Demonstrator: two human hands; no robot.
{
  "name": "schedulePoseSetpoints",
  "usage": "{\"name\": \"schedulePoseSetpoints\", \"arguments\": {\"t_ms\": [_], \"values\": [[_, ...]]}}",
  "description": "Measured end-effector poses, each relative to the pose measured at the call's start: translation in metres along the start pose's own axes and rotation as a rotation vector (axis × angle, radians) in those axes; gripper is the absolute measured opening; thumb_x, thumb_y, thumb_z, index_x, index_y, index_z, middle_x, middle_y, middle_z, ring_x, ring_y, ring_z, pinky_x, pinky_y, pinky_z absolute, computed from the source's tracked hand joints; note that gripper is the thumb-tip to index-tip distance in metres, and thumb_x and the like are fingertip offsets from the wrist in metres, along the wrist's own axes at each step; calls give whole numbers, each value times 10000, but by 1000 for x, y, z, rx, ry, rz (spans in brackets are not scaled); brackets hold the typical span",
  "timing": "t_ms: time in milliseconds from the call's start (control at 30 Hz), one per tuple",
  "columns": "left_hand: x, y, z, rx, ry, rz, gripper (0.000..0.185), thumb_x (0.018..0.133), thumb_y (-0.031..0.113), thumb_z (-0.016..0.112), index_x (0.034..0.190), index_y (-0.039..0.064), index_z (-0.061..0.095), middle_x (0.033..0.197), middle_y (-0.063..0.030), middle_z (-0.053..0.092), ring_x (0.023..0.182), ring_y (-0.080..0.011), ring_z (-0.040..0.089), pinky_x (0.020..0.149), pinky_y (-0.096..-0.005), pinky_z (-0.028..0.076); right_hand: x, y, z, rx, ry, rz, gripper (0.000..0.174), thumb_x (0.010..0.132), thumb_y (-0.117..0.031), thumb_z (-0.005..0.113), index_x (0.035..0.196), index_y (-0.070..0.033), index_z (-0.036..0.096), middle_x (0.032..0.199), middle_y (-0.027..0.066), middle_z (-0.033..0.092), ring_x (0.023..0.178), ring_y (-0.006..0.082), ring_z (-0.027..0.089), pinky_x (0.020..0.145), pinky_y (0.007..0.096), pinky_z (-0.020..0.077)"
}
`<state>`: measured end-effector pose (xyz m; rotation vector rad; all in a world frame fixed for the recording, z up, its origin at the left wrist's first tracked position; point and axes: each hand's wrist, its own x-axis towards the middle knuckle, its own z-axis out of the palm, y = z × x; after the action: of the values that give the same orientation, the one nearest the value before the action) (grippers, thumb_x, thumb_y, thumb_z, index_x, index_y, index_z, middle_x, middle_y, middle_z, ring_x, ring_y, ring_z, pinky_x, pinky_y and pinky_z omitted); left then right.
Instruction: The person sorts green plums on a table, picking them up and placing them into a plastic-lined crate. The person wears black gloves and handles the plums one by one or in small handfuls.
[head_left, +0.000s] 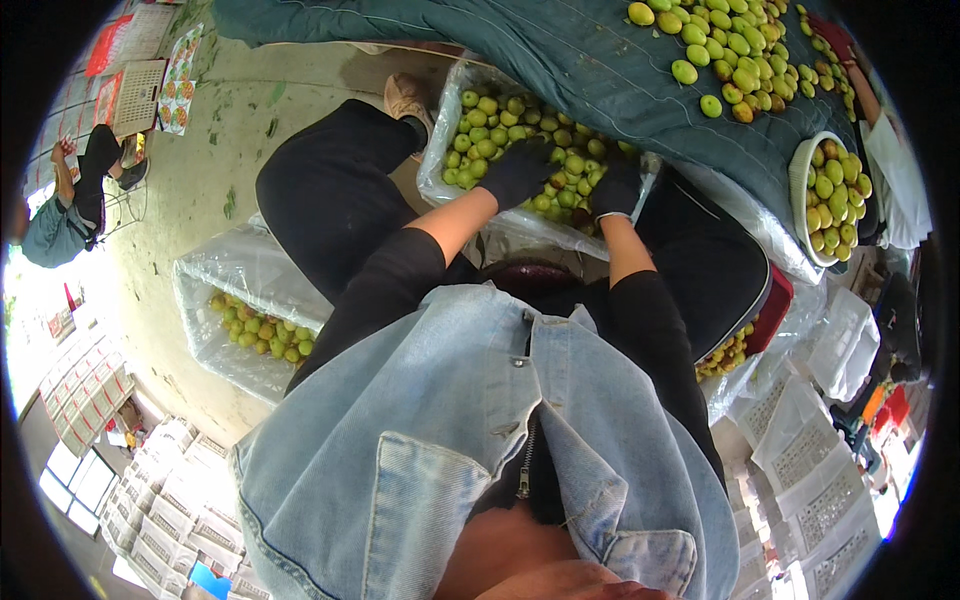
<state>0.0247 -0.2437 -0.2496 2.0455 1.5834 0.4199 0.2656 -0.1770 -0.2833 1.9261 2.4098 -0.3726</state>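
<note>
My left hand (519, 174), in a dark glove, lies palm down on green jujubes (480, 139) in a crate lined with clear plastic (433, 169). Its fingers look spread over the fruit, and I see nothing held in them. My right hand (618, 187), gloved too, is at the right end of the same crate, against the fruit and near the plastic lining. Its fingers are dark and partly hidden, so a grip cannot be made out. The crate stands between my knees, filled with fruit, some with brown patches.
A dark green quilted cover (555, 60) bears a heap of jujubes (739, 56). On its right are a white basket of jujubes (802, 195) and another person's gloved hand (832, 37). Left of me is a plastic-lined crate (247, 262) with fruit; a person (64, 214) sits beyond.
</note>
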Motion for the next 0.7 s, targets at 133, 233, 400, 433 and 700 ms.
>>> {"name": "schedulePoseSetpoints", "arguments": {"t_ms": [133,233,400,433,700], "values": [[-6,-14,5,35,128,-4,379,940,222,504,1283,78,579,1415,-202,467,1312,-371,428,1105,-470,316,-43,-47,5,-87,216,-277,590,883,-81,466,1468,-119,399,1417,248,458,1230,370,503,993,455,428],[-5,-42,-5,366,58,-134,305,927,198,499,1182,102,637,1363,-213,511,1303,-392,425,1091,-506,306,-62,-70,-11,111,94,-390,657,829,-86,521,1471,-157,400,1172,206,587,1062,356,583,855,472,481],[-34,-43,-25,368,283,-319,219,887,145,504,1017,84,669,1214,-215,571,1167,-364,527,950,-510,416,-85,-92,-24,240,-215,-368,539,827,-114,544,1365,-158,528,861,164,641,803,343,633,715,468,509],[-42,-37,-28,287,201,-454,209,882,135,506,1004,79,667,1183,-216,577,1136,-359,545,924,-505,435,-84,-91,-21,244,-153,-391,479,833,-115,539,1311,-148,561,863,164,641,805,344,632,716,468,508],[-61,-37,-29,232,257,-552,165,826,31,529,961,-6,617,1116,-232,546,1033,-398,561,864,-474,468,7,-8,18,215,88,-29,534,869,-114,460,1398,-40,460,1393,228,486,1247,392,491,1054,437,394]]}}
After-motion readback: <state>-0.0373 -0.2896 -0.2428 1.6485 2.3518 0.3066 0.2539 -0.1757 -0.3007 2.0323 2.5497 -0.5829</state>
